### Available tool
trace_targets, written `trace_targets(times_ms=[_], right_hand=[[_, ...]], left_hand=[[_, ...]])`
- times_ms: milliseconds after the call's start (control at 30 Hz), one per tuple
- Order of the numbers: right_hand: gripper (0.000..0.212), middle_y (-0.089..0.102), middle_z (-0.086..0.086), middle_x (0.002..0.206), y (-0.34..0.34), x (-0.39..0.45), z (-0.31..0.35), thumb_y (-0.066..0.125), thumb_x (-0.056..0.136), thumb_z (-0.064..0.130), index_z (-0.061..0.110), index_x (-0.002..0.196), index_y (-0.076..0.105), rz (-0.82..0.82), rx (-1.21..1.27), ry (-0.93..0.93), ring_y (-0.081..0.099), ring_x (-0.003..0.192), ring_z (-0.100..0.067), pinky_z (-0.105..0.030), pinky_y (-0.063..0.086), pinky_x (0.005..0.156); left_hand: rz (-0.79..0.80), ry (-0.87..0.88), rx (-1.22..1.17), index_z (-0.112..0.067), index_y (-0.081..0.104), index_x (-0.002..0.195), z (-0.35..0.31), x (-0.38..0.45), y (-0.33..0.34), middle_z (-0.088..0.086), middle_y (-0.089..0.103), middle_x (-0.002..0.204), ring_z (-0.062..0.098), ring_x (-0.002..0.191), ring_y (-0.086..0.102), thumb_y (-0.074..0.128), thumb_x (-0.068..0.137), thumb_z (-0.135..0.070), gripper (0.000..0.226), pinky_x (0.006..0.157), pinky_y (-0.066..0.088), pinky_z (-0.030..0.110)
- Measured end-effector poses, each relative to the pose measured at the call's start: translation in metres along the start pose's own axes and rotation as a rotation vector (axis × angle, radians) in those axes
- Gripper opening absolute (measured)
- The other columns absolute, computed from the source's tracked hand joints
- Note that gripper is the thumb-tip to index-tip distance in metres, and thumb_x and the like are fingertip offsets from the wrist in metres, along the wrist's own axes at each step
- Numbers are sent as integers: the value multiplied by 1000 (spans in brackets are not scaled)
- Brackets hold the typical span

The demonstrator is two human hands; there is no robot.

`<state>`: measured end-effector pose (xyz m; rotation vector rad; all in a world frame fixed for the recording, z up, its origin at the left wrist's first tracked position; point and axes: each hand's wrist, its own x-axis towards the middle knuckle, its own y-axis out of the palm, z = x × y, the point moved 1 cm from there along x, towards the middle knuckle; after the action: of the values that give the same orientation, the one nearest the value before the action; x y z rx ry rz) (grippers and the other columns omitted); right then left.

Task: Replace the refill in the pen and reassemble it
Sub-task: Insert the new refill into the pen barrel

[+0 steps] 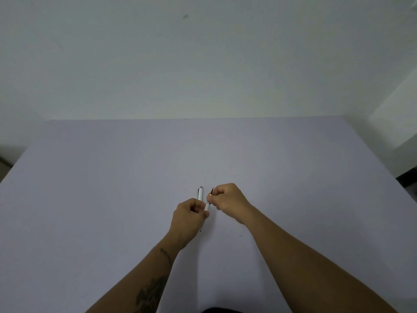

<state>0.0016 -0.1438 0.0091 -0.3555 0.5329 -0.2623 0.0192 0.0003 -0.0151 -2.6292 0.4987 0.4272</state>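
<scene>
My left hand [189,214] is closed around white pen parts. A white barrel piece with a grey end [200,193] sticks up from the fist, a short white section [207,206] shows by the thumb, and a thin tip [200,230] pokes out below. My right hand [228,198] pinches a thin dark refill [211,190] whose tip points up and away. The refill's lower end sits at the short white section, between the two hands. Both hands hover just above the pale lilac table [112,188].
The table fills the lower view, and its far edge [194,119] meets a plain white wall. A tiny dark speck [240,235] lies on the table under my right wrist. A dark object [409,175] stands past the table's right edge.
</scene>
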Motion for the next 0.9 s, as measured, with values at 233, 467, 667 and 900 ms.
trace_targets(times_ms=[233,467,667,900], right_hand=[[10,71,-6,89,0,9,-3,70,83,18,18,92,73,-24,13,16,61,71,-17,-33,54,70],[34,67,-6,117,-19,32,-14,55,82,9,15,113,69,-93,-352,56,65,105,-27,-36,55,90],[25,44,0,71,-14,52,-15,54,84,16,19,64,40,-63,-646,7,46,67,-28,-27,33,51],[27,54,-6,87,6,62,-23,57,78,9,16,65,36,-100,-727,-3,53,76,-29,-28,41,64]], left_hand=[[-3,-44,19,-4,70,94,-1,2,-5,1,58,71,13,61,52,68,87,-7,8,55,42,18],[-45,-105,38,-9,68,90,2,10,-10,0,58,71,12,59,51,67,86,-9,4,42,40,12],[-59,-138,59,-12,67,84,0,20,-5,0,57,70,12,57,50,67,85,-8,4,35,37,4],[-50,-189,91,-15,67,84,10,19,2,0,61,74,11,61,53,66,87,-11,5,39,39,6]])
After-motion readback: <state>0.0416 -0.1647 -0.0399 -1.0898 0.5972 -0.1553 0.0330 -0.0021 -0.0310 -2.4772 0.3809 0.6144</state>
